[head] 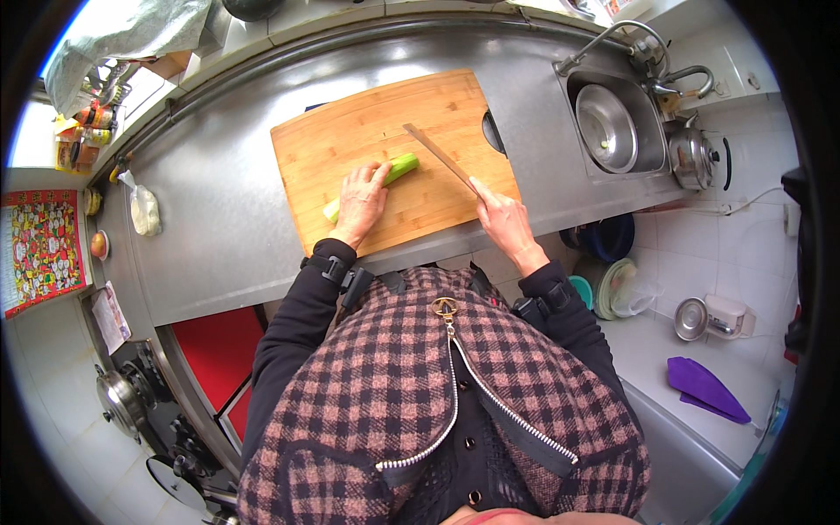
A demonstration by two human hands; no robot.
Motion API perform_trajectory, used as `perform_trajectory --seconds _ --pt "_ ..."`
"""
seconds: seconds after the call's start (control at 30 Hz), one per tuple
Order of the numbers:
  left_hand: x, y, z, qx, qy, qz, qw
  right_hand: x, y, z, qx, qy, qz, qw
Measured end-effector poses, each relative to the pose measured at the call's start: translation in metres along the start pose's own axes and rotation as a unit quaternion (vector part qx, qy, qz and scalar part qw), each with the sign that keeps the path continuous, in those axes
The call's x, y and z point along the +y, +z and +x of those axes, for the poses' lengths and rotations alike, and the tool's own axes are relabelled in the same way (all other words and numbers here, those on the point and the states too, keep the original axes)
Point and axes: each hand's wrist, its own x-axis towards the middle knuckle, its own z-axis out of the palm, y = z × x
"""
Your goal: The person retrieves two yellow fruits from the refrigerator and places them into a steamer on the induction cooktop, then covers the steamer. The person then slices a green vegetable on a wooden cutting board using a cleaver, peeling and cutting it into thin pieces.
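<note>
A pale green peeled vegetable stalk (403, 167) lies slantwise on a bamboo cutting board (367, 125). My left hand (361, 200) presses down over its middle, with the fingers curled around it; both ends of the stalk show. In my right hand (505, 220) is the handle of a kitchen knife (441, 156), mostly hidden by the fingers. The blade points up and to the left over the board, seen nearly edge-on. It is to the right of the stalk's end and apart from it.
The board lies on a stainless steel counter (216, 249). To the right, a sink (653, 141) holds a metal bowl (607, 128), with a kettle (690, 157) beside it. A knotted plastic bag (143, 209) sits at left. Pans and a stove (147, 387) are at lower left.
</note>
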Motion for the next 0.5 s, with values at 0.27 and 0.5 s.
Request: perform_trajectory --seconds 0.27,0.5 --pt "0.005 0.007 -0.018 0.043 0.052 0.022 0.997 -0.028 0.003 -0.019 -0.069 -0.076 -0.089 0.991" --pt "0.0 0.016 -0.04 0.022 0.056 0.036 0.998 -0.035 0.014 -0.038 -0.082 -0.075 -0.102 0.989"
